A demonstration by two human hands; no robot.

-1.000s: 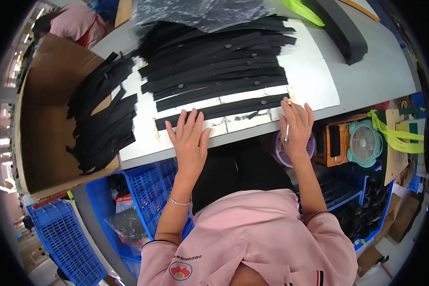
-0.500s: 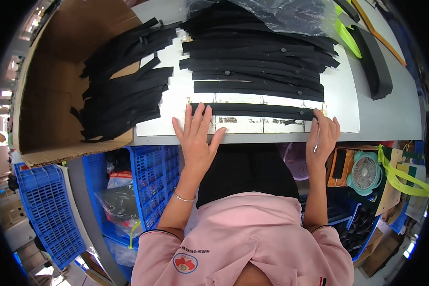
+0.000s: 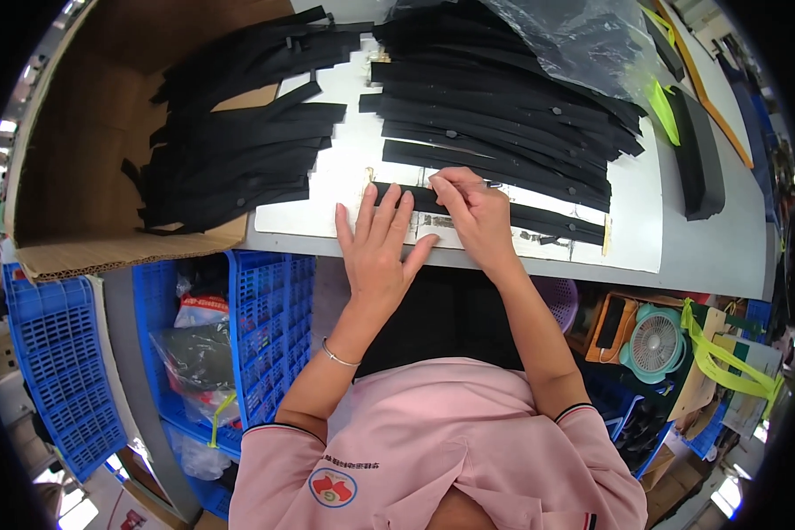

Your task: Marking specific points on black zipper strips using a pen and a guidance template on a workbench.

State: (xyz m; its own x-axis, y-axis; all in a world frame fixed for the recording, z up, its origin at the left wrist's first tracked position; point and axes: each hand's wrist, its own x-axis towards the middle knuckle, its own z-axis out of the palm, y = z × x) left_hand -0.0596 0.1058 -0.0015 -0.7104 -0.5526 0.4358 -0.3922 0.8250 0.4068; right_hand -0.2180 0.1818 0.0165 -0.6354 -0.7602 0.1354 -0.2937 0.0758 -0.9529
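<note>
A single black fabric strip (image 3: 539, 217) lies lengthwise on the white board (image 3: 623, 256) near the table's front edge. My left hand (image 3: 378, 250) rests flat with fingers spread, its fingertips pressing the strip's left end. Just right of it, my right hand (image 3: 479, 221) is closed in a pinch over the strip. A thin silver pen-like tool (image 3: 494, 185) sticks out beside its fingers, and most of it is hidden. Beyond the hands, many overlapping black strips (image 3: 503, 115) cover the board, several with small dark round spots.
An open cardboard box (image 3: 79, 141) stands at the left, with more black strips (image 3: 238, 159) draped over its edge. Clear plastic film (image 3: 583, 44) lies at the back. A long black block (image 3: 698, 159) sits at the right. Blue crates (image 3: 274, 336) and a small fan (image 3: 655, 343) are below table height.
My right hand has moved left along the strip, from its right end to beside my left hand. My left hand stays on the strip's left end. The whole view has shifted slightly.
</note>
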